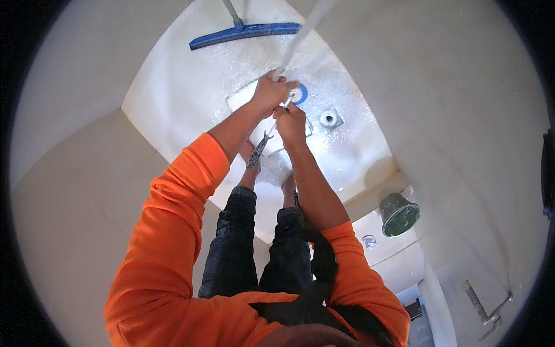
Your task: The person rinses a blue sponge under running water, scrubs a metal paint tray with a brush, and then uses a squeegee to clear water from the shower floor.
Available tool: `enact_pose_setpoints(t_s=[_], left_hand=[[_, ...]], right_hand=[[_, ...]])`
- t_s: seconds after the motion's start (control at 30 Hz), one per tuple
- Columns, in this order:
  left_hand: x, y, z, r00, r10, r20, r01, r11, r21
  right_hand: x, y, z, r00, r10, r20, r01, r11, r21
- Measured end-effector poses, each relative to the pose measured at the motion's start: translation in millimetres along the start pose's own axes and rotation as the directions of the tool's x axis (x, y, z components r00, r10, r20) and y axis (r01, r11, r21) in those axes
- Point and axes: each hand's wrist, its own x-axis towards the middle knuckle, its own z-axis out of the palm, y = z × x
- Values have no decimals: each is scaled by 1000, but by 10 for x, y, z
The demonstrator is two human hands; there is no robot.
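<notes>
My left hand (pixel 270 94) is closed around the end of a pale hose (pixel 300 36) that comes down from the top. Just below it, my right hand (pixel 291 125) pinches the thin metal rod of what looks like a paint roller. The roller's round blue-and-white end (pixel 298 93) shows beside my left fingers, and its dark, speckled handle (pixel 258 151) hangs down toward my feet. Both hands are close together over the wet floor. My fingers hide part of the rod and the hose mouth.
A blue floor squeegee (pixel 243 34) lies at the far side. Right of my hands is a floor drain (pixel 329 119). Beneath them lies a pale rectangular panel (pixel 240 97). A green bucket (pixel 399 215) stands at the right, near a wall tap (pixel 491 317). Plain walls rise on both sides.
</notes>
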Motion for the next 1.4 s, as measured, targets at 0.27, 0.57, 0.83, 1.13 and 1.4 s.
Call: enact_pose_setpoints(t_s=[0.27,0.57,0.83,1.13,1.4], left_hand=[[-101,318,-124,970,-245,-1,243,964,-108],[158,-139,-231,942,-93,324,291,709,-642],[98,115,-447,958,-185,219,283,722,-631],[111,-2,-194,987,-161,-14,125,817,-563],[148,-18,-69,970,-93,225,231,641,-732]], right_hand=[[-156,-167,-60,945,-325,32,308,854,-420],[-310,-105,-523,879,-264,398,385,885,-263],[87,84,-749,965,-112,236,223,823,-523],[269,-584,-425,956,-28,293,18,999,36],[376,-610,45,985,52,164,-79,984,160]])
